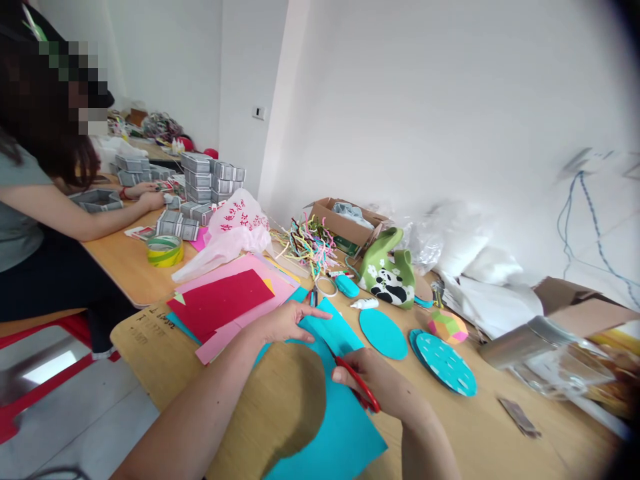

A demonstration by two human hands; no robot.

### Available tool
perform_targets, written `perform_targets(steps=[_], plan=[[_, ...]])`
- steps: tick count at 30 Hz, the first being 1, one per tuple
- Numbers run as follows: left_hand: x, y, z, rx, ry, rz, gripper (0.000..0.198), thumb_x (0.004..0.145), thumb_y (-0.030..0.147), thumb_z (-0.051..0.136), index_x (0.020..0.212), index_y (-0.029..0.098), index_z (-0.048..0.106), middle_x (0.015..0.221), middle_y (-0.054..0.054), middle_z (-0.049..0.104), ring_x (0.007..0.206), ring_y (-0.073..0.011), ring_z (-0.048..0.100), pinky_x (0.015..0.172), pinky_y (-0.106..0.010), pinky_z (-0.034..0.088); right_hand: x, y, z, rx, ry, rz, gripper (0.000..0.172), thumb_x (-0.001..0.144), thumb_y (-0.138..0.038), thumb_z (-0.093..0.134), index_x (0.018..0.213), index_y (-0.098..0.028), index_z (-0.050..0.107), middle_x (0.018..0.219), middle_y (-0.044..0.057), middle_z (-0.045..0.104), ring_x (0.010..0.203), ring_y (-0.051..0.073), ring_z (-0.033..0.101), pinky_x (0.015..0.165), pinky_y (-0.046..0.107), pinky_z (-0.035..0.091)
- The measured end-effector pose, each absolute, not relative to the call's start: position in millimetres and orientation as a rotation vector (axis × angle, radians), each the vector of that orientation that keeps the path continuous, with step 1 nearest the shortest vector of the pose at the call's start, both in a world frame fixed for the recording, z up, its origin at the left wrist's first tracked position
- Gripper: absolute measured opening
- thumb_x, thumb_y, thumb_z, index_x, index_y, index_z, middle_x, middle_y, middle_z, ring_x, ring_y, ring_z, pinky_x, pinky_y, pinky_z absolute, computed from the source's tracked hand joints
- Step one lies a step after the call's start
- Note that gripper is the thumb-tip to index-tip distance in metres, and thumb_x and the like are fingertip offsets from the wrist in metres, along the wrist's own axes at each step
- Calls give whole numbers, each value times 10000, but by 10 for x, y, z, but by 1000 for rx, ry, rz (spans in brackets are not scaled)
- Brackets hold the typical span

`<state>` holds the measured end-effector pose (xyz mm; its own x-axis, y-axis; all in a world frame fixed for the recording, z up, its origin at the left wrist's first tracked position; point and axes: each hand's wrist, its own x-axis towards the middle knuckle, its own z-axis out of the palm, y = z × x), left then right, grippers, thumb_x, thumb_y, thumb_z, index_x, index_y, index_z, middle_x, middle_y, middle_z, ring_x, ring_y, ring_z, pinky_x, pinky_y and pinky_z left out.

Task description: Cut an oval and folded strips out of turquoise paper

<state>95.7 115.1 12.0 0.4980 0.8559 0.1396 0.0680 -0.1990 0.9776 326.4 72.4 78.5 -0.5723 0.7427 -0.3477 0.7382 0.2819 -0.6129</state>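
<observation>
My right hand (373,377) is closed around red-handled scissors (369,395), whose blades lie at a turquoise felt sheet (343,430). A large rounded piece is cut out of the sheet's left side, baring the wooden table. With fingers near the scissor tips, my left hand (287,323) grips the far part of that sheet. Right of it lies a plain turquoise oval (383,333), and beyond that a stack of turquoise ovals (445,363) with pale marks on top. Red felt (227,303) and pink felt (250,320) lie left of my left hand.
A white glue bottle (366,303), a green panda bag (393,273), colourful pipe cleaners (313,243) and a cardboard box (345,223) stand toward the wall. A metal cylinder (517,343) is at right. Another person's arm (90,217) works among grey boxes (197,180) at left.
</observation>
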Motion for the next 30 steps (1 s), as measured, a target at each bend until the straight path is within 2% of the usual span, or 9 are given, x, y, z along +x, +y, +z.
perform_targets(steps=[2,5,10,21,27,30], plan=[[962,1148,129,1585,782,889,629,612,294,789,1222,206,661,823,5,579,625,-101,376,543,-203,316,3253,731,809,-1452,-2561,1058,691,705,-874,407,547,-203,361,495,-40,347,477,89,310,450,249,192],[967,1135,160,1549,777,876,656,604,303,794,1235,191,651,765,22,537,602,-88,339,533,-202,301,3249,735,825,-1495,-2559,1040,699,689,-886,406,552,-205,336,530,-48,270,514,90,229,473,261,155],[966,1124,190,1526,774,877,667,592,296,807,1231,180,655,682,45,453,579,-79,277,486,-194,260,3242,734,821,-1520,-2562,1013,695,684,-882,421,548,-207,328,553,-45,250,538,98,209,496,272,152],[968,1131,142,1521,772,880,666,583,252,803,1231,210,657,842,3,575,611,-93,384,520,-197,319,3243,718,813,-1645,-2518,968,688,641,-868,504,551,-208,331,529,-48,229,524,94,196,477,269,120],[974,1126,157,1571,780,845,666,614,223,776,1264,215,630,777,31,554,607,-84,354,533,-187,303,3236,734,773,-1620,-2552,930,684,676,-862,476,550,-205,334,500,-45,267,510,93,216,467,270,123],[970,1153,111,1571,766,847,695,606,240,789,1278,209,615,870,14,587,650,-92,399,552,-187,323,3222,730,766,-1627,-2543,925,684,669,-860,489,550,-203,343,491,-47,278,506,90,222,459,264,124]])
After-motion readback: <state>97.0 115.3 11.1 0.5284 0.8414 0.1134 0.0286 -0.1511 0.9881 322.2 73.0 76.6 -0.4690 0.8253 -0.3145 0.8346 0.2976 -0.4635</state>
